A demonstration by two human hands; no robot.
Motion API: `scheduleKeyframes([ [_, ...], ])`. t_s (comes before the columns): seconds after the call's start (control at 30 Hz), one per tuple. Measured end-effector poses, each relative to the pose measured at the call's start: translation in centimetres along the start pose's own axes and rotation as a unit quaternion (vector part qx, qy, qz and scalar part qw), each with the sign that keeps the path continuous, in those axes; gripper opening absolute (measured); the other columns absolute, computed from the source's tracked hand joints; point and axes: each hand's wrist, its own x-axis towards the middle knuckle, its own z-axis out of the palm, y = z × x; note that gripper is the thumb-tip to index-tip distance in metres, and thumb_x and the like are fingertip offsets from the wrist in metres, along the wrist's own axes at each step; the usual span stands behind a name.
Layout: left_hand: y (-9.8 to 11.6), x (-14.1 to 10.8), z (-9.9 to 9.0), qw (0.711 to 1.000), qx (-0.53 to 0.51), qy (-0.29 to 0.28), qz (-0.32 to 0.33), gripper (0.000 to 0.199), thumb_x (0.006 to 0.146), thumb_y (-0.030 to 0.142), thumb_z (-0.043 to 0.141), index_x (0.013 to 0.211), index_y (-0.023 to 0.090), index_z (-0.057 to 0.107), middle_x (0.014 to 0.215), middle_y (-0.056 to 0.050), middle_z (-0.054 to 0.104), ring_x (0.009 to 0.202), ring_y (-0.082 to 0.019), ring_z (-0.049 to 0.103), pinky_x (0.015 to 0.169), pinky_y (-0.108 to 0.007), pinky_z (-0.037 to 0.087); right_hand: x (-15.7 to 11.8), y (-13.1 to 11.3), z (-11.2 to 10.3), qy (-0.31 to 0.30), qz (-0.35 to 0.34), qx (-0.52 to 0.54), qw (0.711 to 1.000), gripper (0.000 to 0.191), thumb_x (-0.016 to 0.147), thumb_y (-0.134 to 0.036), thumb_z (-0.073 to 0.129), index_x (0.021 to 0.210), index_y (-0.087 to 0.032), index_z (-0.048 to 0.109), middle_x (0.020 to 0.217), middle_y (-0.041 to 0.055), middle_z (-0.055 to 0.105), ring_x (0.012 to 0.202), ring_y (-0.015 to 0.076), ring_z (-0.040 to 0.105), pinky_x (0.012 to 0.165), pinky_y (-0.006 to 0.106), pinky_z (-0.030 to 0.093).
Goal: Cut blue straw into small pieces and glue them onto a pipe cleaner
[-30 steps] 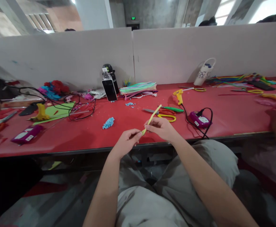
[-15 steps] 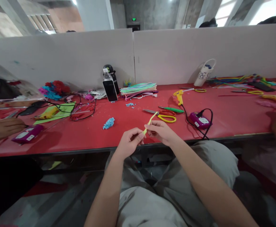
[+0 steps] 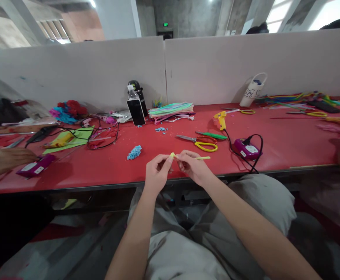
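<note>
Both hands pinch one yellow pipe cleaner (image 3: 204, 158) just above the table's front edge. My left hand (image 3: 158, 169) is closed on its curled end, which shows as a small yellow lump between thumb and forefinger. Closed a little farther along it, my right hand (image 3: 193, 166) lets the straight tail stick out to the right. Beyond the right hand lie scissors with yellow handles (image 3: 206, 146) and a red-and-green tool (image 3: 214, 135). A clump of small light-blue pieces (image 3: 134, 152) rests to the left of my left hand.
A yellow glue gun (image 3: 220, 120) and a purple power box (image 3: 247, 149) with a cord stand right. Behind are a bundle of pipe cleaners (image 3: 171, 110), a phone (image 3: 135, 112) and bottles. At far left, another person's hand (image 3: 12, 161) touches a second purple box (image 3: 35, 166).
The pipe cleaner's free tail has swung from pointing up and away to pointing right. Its end at my left fingers now shows as a rounded lump. The other person's hand has shifted slightly right.
</note>
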Motion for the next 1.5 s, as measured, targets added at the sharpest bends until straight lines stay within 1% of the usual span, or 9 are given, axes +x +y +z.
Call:
scheduleKeyframes([
  [0.13,-0.2,0.1,-0.3,0.997,0.076,0.024,0.008,0.022,0.087,0.034,0.06,0.09,0.015,0.071,0.072,-0.003,0.066,0.059,-0.011,0.057,0.058,-0.023,0.046,-0.4,-0.5,-0.4,0.031,-0.12,-0.207,0.97,0.026,0.082,-0.039,0.065,0.067,-0.018,0.061,0.059,-0.0022,0.055,0.054,0.0104,0.047,0.053,0.024,0.036],
  [0.27,-0.3,0.3,-0.9,0.983,0.174,0.022,0.048,0.019,0.089,0.03,0.058,0.086,0.016,0.07,0.075,-0.003,0.065,0.066,-0.012,0.056,0.063,-0.023,0.043,-1.1,-1.3,-0.8,-0.039,-0.192,-0.388,0.9,0.025,0.088,-0.036,0.058,0.073,-0.017,0.064,0.066,-0.0005,0.059,0.06,0.0105,0.049,0.057,0.023,0.036],
  [0.4,-0.1,0.2,-1.0,0.958,0.257,-0.099,0.082,0.019,0.088,0.02,0.055,0.073,0.015,0.067,0.065,0.0,0.055,0.059,-0.01,0.047,0.058,-0.024,0.035,-1.3,-2.0,-1.5,-0.095,-0.18,-0.457,0.866,0.028,0.088,-0.038,0.058,0.072,-0.016,0.065,0.063,-0.0008,0.06,0.058,0.01,0.049,0.055,0.023,0.034],
  [0.5,0.7,-0.1,-0.7,0.948,0.214,-0.221,0.081,0.021,0.089,0.018,0.054,0.072,0.014,0.065,0.07,-0.002,0.056,0.065,-0.011,0.05,0.061,-0.023,0.036,-1.2,-2.6,-2.1,-0.108,-0.15,-0.438,0.88,0.034,0.089,-0.042,0.056,0.069,-0.016,0.063,0.058,-0.0018,0.056,0.055,0.0094,0.045,0.052,0.023,0.032],
  [0.6,1.7,-0.4,-0.5,0.951,0.132,-0.271,0.071,0.02,0.091,0.023,0.055,0.078,0.015,0.067,0.076,-0.003,0.058,0.069,-0.011,0.052,0.063,-0.023,0.039,-0.8,-3.0,-2.5,-0.092,-0.144,-0.389,0.905,0.042,0.088,-0.046,0.057,0.058,-0.016,0.054,0.052,-0.0039,0.045,0.05,0.008,0.037,0.049,0.024,0.027],
  [0.83,1.5,-0.2,-0.6,0.989,-0.008,-0.14,0.046,0.018,0.09,0.031,0.058,0.084,0.016,0.068,0.072,-0.001,0.056,0.062,-0.01,0.054,0.06,-0.022,0.044,0.0,-1.9,-1.9,-0.022,-0.089,-0.221,0.971,0.036,0.078,-0.051,0.068,0.069,-0.017,0.061,0.052,-0.0045,0.048,0.048,0.0082,0.041,0.046,0.022,0.032],
  [1.07,-0.7,0.7,-0.6,0.999,0.036,-0.014,-0.035,0.026,0.089,0.04,0.057,0.087,0.016,0.066,0.063,0.0,0.062,0.056,-0.011,0.059,0.057,-0.022,0.049,-0.4,-2.2,-1.9,-0.043,-0.066,-0.269,0.96,0.03,0.08,-0.045,0.067,0.085,-0.016,0.071,0.069,0.0024,0.068,0.057,0.0114,0.056,0.055,0.024,0.045],
  [1.27,-1.4,0.6,-0.6,0.993,0.112,-0.02,-0.038,0.026,0.088,0.04,0.057,0.088,0.017,0.068,0.064,0.0,0.063,0.057,-0.013,0.062,0.058,-0.022,0.048,-1.0,-2.6,-2.4,-0.063,-0.103,-0.372,0.92,0.028,0.082,-0.043,0.066,0.076,-0.015,0.07,0.071,0.0026,0.068,0.063,0.0128,0.057,0.059,0.023,0.045],
  [1.5,-0.2,0.2,-0.3,0.973,0.172,-0.151,0.018,0.019,0.087,0.021,0.052,0.085,0.017,0.07,0.08,-0.005,0.067,0.072,-0.015,0.059,0.065,-0.024,0.045,-1.2,-3.2,-2.3,-0.104,-0.089,-0.357,0.924,0.031,0.079,-0.047,0.069,0.075,-0.016,0.072,0.063,0.002,0.065,0.055,0.0116,0.053,0.051,0.024,0.04],
])
